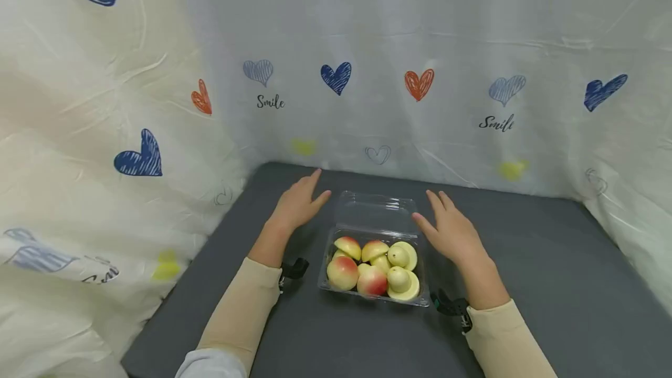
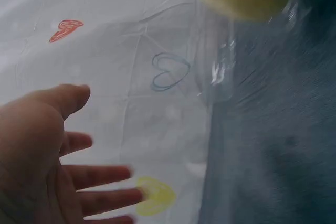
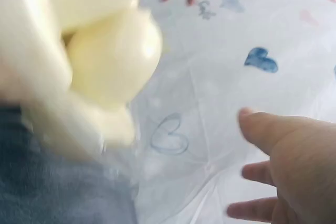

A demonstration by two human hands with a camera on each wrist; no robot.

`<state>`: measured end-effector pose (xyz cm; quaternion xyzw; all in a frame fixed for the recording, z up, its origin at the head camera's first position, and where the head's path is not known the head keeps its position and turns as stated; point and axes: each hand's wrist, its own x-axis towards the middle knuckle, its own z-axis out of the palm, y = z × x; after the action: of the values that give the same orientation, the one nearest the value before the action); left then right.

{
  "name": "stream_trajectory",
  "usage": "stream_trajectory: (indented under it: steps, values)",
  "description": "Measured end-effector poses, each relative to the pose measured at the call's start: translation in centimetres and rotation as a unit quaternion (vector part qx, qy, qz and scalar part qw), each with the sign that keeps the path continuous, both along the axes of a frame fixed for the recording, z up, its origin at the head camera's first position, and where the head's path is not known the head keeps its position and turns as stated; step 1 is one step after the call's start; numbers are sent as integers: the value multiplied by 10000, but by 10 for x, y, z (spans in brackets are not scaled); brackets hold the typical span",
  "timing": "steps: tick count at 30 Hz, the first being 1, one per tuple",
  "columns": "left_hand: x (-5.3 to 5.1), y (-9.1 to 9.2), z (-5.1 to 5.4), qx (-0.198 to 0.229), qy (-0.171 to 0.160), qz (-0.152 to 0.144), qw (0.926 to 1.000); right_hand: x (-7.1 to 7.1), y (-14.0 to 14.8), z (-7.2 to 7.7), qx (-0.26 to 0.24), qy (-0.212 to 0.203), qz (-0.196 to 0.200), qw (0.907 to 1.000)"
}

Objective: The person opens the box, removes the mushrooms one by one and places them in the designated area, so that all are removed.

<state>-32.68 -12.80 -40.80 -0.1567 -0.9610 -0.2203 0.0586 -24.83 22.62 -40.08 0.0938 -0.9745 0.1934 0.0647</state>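
Head view: a clear plastic clamshell container (image 1: 423,295) sits on a dark grey tabletop (image 1: 325,343), between 2 raised hands. Its lid (image 1: 375,213) is folded back toward the patterned sheet (image 1: 446,22). Inside are red-and-yellow peach-like pieces (image 1: 343,273), 2 at the back and 2 at the front, with 2 pale yellow pieces with round knobs (image 1: 399,279) at the right. Others below are partly hidden. The left hand (image 1: 297,204) is spread, thumb apart from the fingers, holding nothing, beyond the container's left side. The right hand (image 1: 452,232) is likewise extended and holds nothing; its thumb is near the lid's right edge. Each wrist carries a black strap (image 1: 295,269) beside a beige sleeve (image 1: 238,314).

Left wrist view: the left hand's fingers are spread and hold nothing. The container and blurred yellow contents are at the top, apart from the hand.

Right wrist view: the right hand is open with nothing held; blurred pale yellow pieces are at the left, clear of the thumb. The left hand's fingers show at the top.
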Motion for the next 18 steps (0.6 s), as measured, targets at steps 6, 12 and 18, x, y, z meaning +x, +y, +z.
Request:
stream_trajectory:
  steps: [6,12,18]
  values:
    - [6,18,-16,1089,-1290,-928,9813,21,2,5,-45,-356,275,9990]
    - [18,19,-29,1237,-1804,-1304,9670,28,-16,7,-104,-875,892,9921]
    - [21,21,-46,957,-1405,-1469,9744,36,-30,4,365,-1145,903,9886]
